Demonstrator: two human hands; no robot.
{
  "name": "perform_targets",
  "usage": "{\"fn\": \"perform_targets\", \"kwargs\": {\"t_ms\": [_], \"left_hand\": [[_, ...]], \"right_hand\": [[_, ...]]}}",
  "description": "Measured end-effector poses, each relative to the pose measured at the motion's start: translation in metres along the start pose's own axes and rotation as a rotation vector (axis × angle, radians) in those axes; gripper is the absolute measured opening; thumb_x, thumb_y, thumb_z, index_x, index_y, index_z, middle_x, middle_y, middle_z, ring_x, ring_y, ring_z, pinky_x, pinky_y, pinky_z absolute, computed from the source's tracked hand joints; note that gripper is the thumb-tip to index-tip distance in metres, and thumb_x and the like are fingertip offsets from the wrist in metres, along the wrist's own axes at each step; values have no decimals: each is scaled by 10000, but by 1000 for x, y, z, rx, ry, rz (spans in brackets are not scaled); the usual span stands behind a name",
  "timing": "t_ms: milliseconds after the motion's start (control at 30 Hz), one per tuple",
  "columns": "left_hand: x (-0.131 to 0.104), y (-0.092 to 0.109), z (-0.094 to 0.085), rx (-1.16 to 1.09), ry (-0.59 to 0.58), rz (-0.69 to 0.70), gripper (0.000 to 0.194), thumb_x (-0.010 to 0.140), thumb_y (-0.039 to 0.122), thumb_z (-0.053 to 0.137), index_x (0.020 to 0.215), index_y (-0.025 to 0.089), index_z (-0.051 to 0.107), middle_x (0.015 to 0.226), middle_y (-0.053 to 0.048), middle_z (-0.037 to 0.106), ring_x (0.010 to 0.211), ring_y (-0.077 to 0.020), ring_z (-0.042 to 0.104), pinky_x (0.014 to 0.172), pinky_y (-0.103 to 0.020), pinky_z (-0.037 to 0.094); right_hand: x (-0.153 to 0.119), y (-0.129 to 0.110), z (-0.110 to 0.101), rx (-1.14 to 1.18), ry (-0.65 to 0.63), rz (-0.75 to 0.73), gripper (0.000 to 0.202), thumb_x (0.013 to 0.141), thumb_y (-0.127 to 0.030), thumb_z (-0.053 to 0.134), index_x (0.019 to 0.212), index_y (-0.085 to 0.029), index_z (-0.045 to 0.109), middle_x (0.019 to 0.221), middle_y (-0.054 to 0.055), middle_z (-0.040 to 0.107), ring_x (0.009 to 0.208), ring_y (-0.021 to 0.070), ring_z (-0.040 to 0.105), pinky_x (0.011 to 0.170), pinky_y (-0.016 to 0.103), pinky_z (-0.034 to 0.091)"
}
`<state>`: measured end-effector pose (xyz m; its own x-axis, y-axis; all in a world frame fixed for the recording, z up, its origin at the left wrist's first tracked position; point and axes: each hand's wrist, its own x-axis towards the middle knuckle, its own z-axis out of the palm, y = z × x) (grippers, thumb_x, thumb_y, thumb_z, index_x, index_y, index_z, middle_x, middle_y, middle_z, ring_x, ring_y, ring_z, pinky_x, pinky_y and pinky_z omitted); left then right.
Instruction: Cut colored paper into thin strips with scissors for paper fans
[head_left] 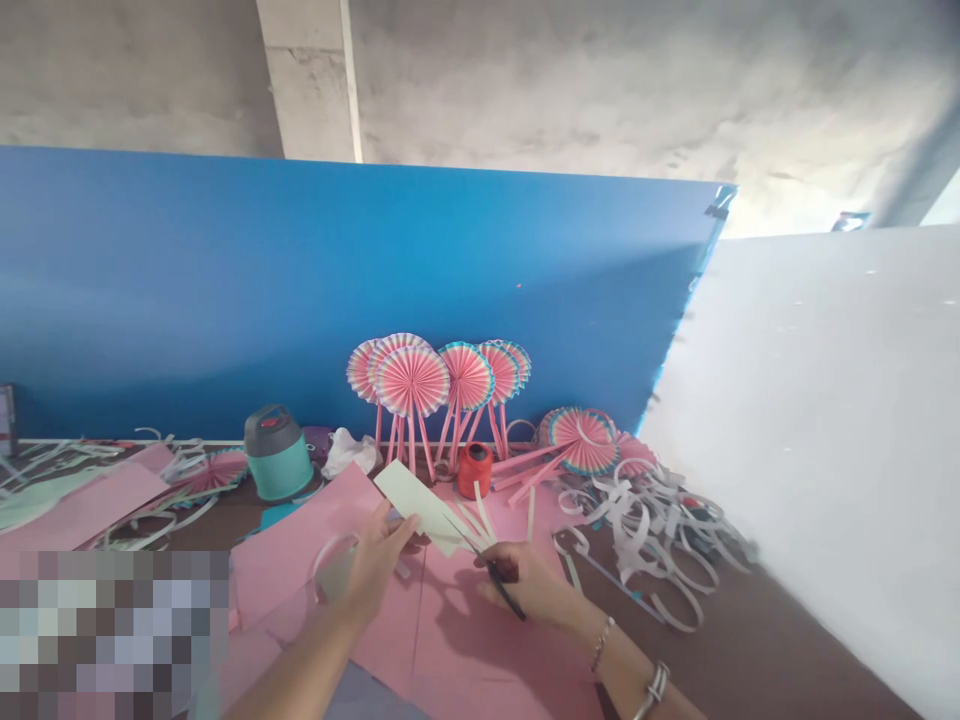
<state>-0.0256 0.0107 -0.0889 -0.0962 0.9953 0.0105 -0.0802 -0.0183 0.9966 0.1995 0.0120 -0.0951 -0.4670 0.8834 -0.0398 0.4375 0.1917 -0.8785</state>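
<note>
My left hand [379,550] pinches a pale green strip of paper [420,503] by its near edge and holds it above the pink sheets [465,630]. In my right hand [525,580] is a pair of scissors [504,588], its dark handles partly hidden by the fingers. The blades reach the right end of the green paper; whether they are parted I cannot tell. Narrow green strips [482,515] lie just beyond the blades. A red spool of thread [475,470] stands behind the paper.
Pink pleated paper fans [412,382] lean on the blue partition [450,250]. Curled white paper strips [645,530] heap at the right, near a white wall [840,430]. A teal and grey container [278,455] stands back left. More pink paper [105,500] lies at the left.
</note>
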Motion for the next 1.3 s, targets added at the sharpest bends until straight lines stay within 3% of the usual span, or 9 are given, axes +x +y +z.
{"fn": "perform_targets", "kwargs": {"t_ms": [233, 667, 1000, 1300], "left_hand": [[2, -5, -2, -13, 26, 23, 434, 709, 453, 633, 1003, 134, 627, 854, -86, 731, 726, -198, 682, 654, -268, 498], [2, -5, 0, -22, 44, 0, 354, 663, 444, 677, 847, 143, 671, 784, -74, 734, 689, -193, 675, 639, -273, 509], [1, -5, 0, -29, 40, 6, 354, 673, 429, 671, 880, 141, 676, 823, -85, 739, 694, -195, 679, 651, -281, 513], [3, -6, 0, -52, 26, -1, 352, 665, 425, 682, 876, 143, 669, 805, -80, 740, 697, -198, 679, 648, -280, 505]], "right_hand": [[2, 2, 0, 16, -3, 42, 316, 636, -316, 656, 884, -123, 688, 536, -48, 403, 491, 81, 319, 436, 191, 249], [2, 4, 0, 9, -5, 45, 285, 640, -322, 645, 852, -137, 689, 531, -47, 407, 482, 76, 304, 435, 190, 244], [-1, -6, -2, 15, -6, 70, 292, 630, -310, 643, 855, -130, 690, 533, -37, 461, 481, 81, 345, 445, 192, 274], [1, 2, 1, 22, -6, 82, 308, 636, -319, 652, 879, -136, 698, 542, -27, 511, 483, 84, 386, 444, 186, 284]]}}
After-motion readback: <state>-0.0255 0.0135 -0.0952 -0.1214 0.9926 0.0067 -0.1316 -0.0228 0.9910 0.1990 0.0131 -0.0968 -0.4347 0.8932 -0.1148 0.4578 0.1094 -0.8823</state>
